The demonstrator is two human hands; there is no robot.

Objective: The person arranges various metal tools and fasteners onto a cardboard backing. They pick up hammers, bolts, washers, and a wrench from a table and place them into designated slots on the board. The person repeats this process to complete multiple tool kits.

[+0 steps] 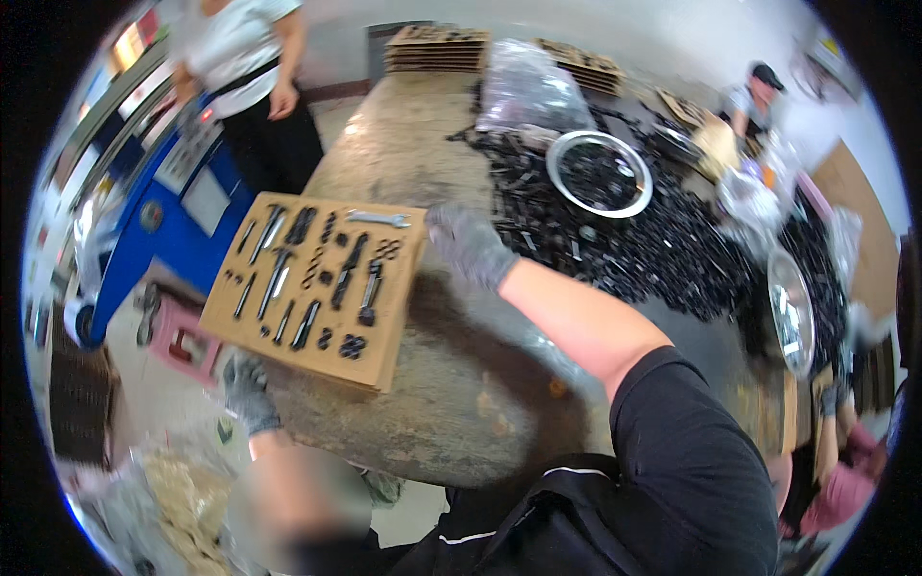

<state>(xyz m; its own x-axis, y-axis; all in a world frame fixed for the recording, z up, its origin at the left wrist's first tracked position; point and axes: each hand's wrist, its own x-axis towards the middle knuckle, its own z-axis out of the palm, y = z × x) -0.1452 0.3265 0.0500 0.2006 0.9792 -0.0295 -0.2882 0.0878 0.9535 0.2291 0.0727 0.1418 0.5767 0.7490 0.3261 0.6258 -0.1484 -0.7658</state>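
Observation:
A thick cardboard tray (pixel 399 278) lies on the worn table, apparently several layers deep. Dark tool parts sit in rows on it, including sockets (pixel 352 347), rods and a ratchet-like handle (pixel 370 293). Along its far edge rests a silver wrench (pixel 378 219). My right hand (pixel 471 250), in a grey glove, grips the tray's far right corner with its fingers at the edge. My left hand (pixel 252 396), also gloved, is at the near left edge with curled fingers; its fingertips are partly hidden there.
A large heap of black metal parts (pixel 615 245) covers the table's right side, with a round metal basin (pixel 642 192) in it. Behind stand a clear plastic bag (pixel 528 86) and stacked cardboard trays (pixel 437 53). A pink stool (pixel 182 341) is at the left. Other people are around the table.

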